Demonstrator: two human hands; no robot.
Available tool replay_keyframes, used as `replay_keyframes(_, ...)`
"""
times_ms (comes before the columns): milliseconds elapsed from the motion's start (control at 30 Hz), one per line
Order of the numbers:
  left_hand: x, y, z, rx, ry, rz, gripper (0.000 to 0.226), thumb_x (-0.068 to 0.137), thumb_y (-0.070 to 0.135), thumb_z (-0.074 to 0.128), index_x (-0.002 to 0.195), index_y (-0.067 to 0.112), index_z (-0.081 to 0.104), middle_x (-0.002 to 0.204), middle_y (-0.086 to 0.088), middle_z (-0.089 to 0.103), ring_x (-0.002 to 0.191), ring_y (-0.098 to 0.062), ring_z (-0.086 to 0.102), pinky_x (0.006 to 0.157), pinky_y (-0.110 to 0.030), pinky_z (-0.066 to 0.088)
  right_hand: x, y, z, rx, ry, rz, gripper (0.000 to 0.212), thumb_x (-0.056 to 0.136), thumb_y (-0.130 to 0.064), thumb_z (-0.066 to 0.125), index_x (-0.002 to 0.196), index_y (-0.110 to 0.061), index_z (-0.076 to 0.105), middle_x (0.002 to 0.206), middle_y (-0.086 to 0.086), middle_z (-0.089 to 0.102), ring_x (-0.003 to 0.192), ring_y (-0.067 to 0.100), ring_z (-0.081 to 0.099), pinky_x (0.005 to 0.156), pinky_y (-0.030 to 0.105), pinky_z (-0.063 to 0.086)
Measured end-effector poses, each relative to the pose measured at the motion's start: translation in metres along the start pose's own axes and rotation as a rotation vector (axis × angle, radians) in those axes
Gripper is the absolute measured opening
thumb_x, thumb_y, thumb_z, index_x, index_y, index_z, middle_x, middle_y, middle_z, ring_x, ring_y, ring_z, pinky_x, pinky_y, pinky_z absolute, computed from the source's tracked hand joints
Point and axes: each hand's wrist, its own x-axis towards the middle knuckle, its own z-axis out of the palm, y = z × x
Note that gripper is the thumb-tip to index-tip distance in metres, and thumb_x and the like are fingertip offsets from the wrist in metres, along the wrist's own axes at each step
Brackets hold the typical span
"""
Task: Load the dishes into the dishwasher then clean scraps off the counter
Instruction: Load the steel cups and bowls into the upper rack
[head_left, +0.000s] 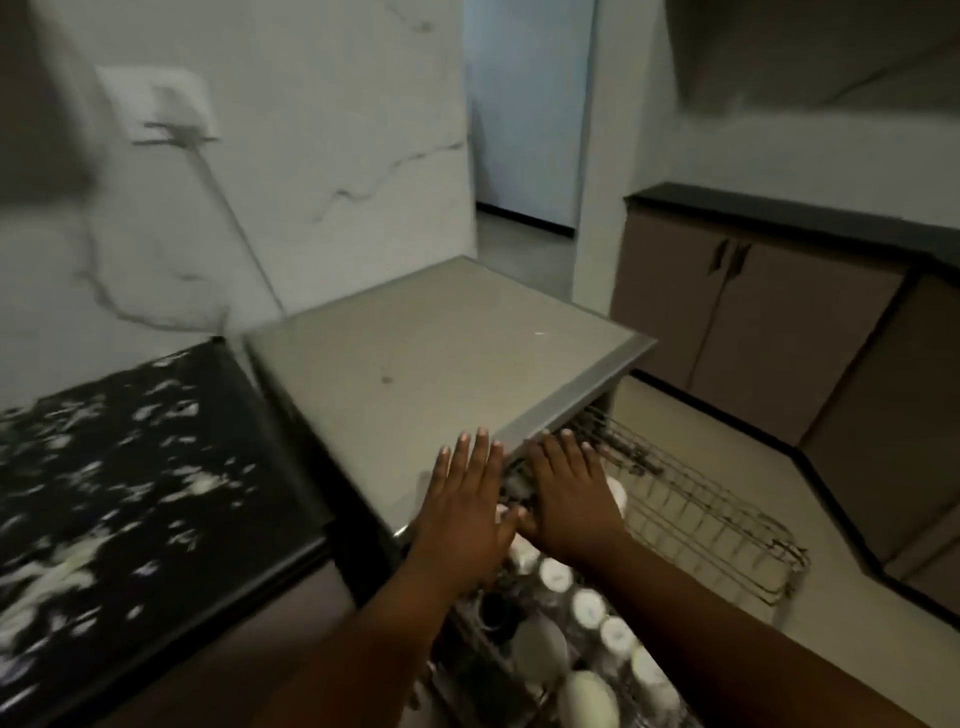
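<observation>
A: How far along does the loading look?

B: Well on, I'd judge. The dishwasher (457, 358) stands open beside the black speckled worktop (145, 467), and its upper rack (701, 514) is drawn out in front of it. A row of white cups (587, 608) sits along the near side of that rack, mouths down as far as I can tell, and pale plates (540, 649) stand lower in the frame. The far end of the rack shows bare wire.

A: And the hands?

B: Both lie flat with fingers straight and spread, pinching nothing. The left hand (467, 499) rests at the front edge of the dishwasher's grey top; the right hand (566, 499) sits just beside it over the rack's inner end, thumbs nearly touching. Neither grip is curled round a dish. Whether the palms press on the rack or only hover above it, I cannot tell.

A: So what is left?

B: The rack isn't pushed in and the door isn't shut, so loading isn't closed out. The scraps are plainly untouched: pale bits (202, 486) are scattered all over the worktop, with a larger greenish clump (67, 564) toward its near left corner. That half of the job hasn't begun.

A: Anything else round about?

B: Marbled white wall (337, 130) behind, brown cupboards (753, 322) under a dark top across the tan floor (779, 493). The frame is motion-blurred, so finer detail is lost.
</observation>
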Motion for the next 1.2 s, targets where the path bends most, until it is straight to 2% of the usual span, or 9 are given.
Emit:
replay_keyframes(267,-0.212,-0.173,-0.116,0.160,0.045,-0.438,0.084,0.084,0.062,0.036,0.144,0.004,0.037,0.151,-0.016,0.034,0.141,-0.032,0.028,0.112,-0.044,0.011,-0.032,-0.256,-0.036,0.119,0.072,-0.274,0.094,0.072,-0.076,0.038,0.137,-0.008,0.049,0.136,0.017,0.053,0.126,0.040,0.049,0.100,0.055,0.041)
replay_keyframes(433,-0.304,-0.238,-0.176,0.229,0.128,-0.658,0.091,0.081,0.067,0.007,0.151,0.011,-0.006,0.159,-0.010,-0.010,0.146,-0.026,-0.013,0.113,-0.038,-0.018,-0.046,-0.384,-0.066,0.167,0.107,-0.481,0.091,0.073,-0.074,0.038,0.134,-0.008,0.053,0.133,0.016,0.056,0.126,0.039,0.049,0.100,0.054,0.039)
replay_keyframes(500,-0.330,-0.255,-0.189,0.234,0.168,-0.731,0.092,0.080,0.069,0.006,0.151,0.011,-0.009,0.159,-0.009,-0.012,0.146,-0.025,-0.015,0.113,-0.039,-0.017,-0.046,-0.422,-0.074,0.184,0.103,-0.535,0.094,0.076,-0.076,0.033,0.142,-0.010,0.042,0.144,0.015,0.046,0.136,0.038,0.037,0.108,0.052,0.029)
replay_keyframes(600,-0.351,-0.287,-0.192,0.221,0.194,-0.831,0.094,0.078,0.070,0.002,0.151,0.013,-0.008,0.160,-0.008,-0.012,0.145,-0.024,-0.016,0.114,-0.038,-0.016,-0.035,-0.469,-0.078,0.195,0.119,-0.640,0.102,0.076,-0.081,0.015,0.153,-0.016,0.005,0.160,0.010,0.007,0.147,0.031,-0.001,0.116,0.045,-0.001)
replay_keyframes(767,-0.355,-0.336,-0.179,0.162,0.176,-0.952,0.089,0.089,0.071,0.018,0.151,0.014,-0.011,0.159,-0.005,-0.013,0.145,-0.021,-0.017,0.113,-0.036,-0.018,0.004,-0.518,-0.058,0.241,0.088,-0.678,0.111,0.066,-0.086,-0.004,0.153,-0.017,0.000,0.161,0.007,0.001,0.147,0.027,-0.008,0.117,0.044,-0.005)
replay_keyframes(833,-0.343,-0.363,-0.171,0.142,0.158,-0.984,0.094,0.083,0.075,0.010,0.151,0.013,-0.009,0.160,-0.006,-0.011,0.146,-0.022,-0.014,0.112,-0.035,-0.016,0.032,-0.535,-0.046,0.274,0.063,-0.663,0.110,0.068,-0.087,-0.001,0.153,-0.017,0.000,0.161,0.007,0.001,0.147,0.028,-0.007,0.117,0.044,-0.004)
replay_keyframes(900,-0.324,-0.393,-0.166,0.099,0.177,-1.043,0.101,0.076,0.078,0.008,0.152,0.013,-0.001,0.160,-0.006,-0.002,0.147,-0.023,-0.004,0.115,-0.035,-0.009,0.066,-0.552,-0.035,0.309,0.019,-0.648,0.099,0.079,-0.082,0.017,0.153,-0.018,0.001,0.161,0.007,0.002,0.147,0.028,-0.006,0.117,0.044,-0.003)
replay_keyframes(1067,-0.267,-0.481,-0.163,-0.219,0.339,-1.248,0.078,0.085,0.054,0.055,0.148,0.017,0.027,0.146,-0.004,0.041,0.133,-0.020,0.041,0.110,-0.037,0.036,0.160,-0.590,-0.009,0.324,-0.093,-0.622,0.080,0.088,-0.069,0.033,0.152,-0.024,0.013,0.158,0.005,0.016,0.146,0.027,0.009,0.117,0.047,0.008)
replay_keyframes(1200,-0.238,-0.566,-0.157,-0.371,0.316,-1.415,0.068,0.085,0.043,0.060,0.143,0.018,0.035,0.138,-0.007,0.049,0.124,-0.023,0.050,0.103,-0.036,0.043,0.235,-0.622,0.003,0.374,-0.203,-0.637,0.067,0.087,-0.062,0.045,0.144,-0.030,0.030,0.146,0.001,0.040,0.138,0.025,0.031,0.112,0.046,0.028)
